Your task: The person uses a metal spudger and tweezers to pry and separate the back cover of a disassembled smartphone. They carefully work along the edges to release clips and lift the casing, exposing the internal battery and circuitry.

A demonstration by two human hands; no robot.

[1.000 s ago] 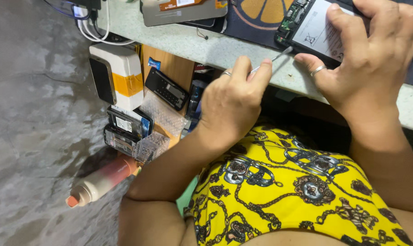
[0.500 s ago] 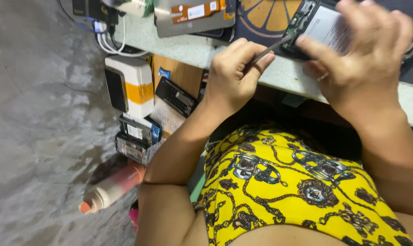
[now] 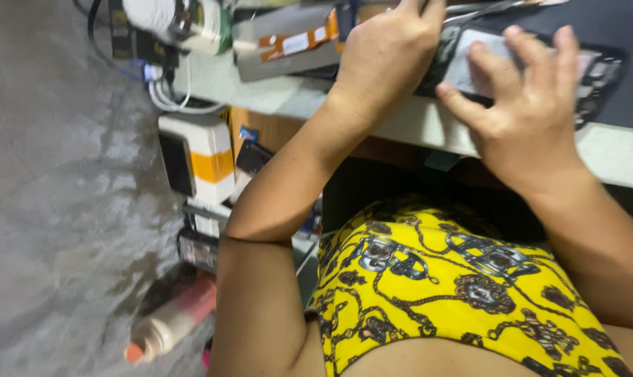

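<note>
In the head view, your right hand (image 3: pixel 522 105) is pressing its spread fingers on the opened phone (image 3: pixel 484 66), which is lying at the table's (image 3: pixel 400 122) near edge, while your left hand (image 3: pixel 389 52) is gripping thin tweezers (image 3: pixel 487 10) just left of it; a bottle (image 3: pixel 170 321) is lying on the floor, far left.

Small electronics repair workshop, likely phone repair. An opened phone (image 3: pixel 533 70) with bare internals lies on a dark work mat (image 3: pixel 609 28) at the worktop's (image 3: pixel 400 122) front edge, with cables (image 3: pixel 170 98) bunched at its left end. Below the worktop sit a white-and-orange box unit (image 3: pixel 201 157) and stacked small devices (image 3: pixel 201 241) on a rough concrete floor (image 3: pixel 58 230).
</note>
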